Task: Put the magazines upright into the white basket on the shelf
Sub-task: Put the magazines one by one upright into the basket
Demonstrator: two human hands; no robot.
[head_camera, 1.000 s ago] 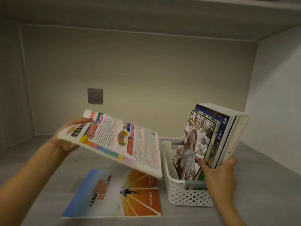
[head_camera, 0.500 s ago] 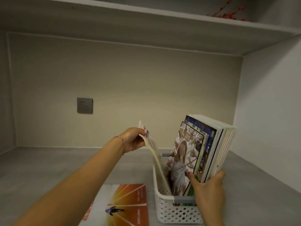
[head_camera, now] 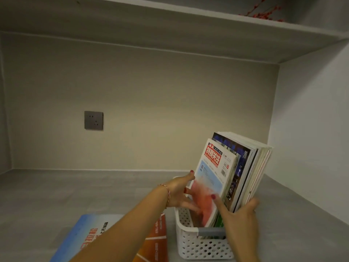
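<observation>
Magazine with the red title block (head_camera: 212, 178) now stands in the white basket (head_camera: 203, 246), frontmost in the row, leaning back against the upright stack (head_camera: 245, 173) behind it. My left hand (head_camera: 179, 193) lies with fingers spread and fairly straight against the left edge and lower cover of that front magazine; I read it as pressing, not clasping. My right hand (head_camera: 239, 218) is curled round the near edge of the stack, one finger extended across the front cover; it holds the bundle upright. One magazine, blue and orange cover (head_camera: 94, 237), lies flat on the grey shelf surface (head_camera: 56, 195) just left of the basket, partly hidden under my left forearm, so I judge the task unfinished. Risks from here: the whole row tilts to the right and stands far taller than the basket wall, so if the right hand lets go before the row settles, it could fan out or tip the light basket. The front magazine looks thin; it may slump forward into the open space at the basket's left once the left hand leaves. Reaching for the flat magazine, my forearm could nudge the basket. Wall socket (head_camera: 93, 120) well clear.
</observation>
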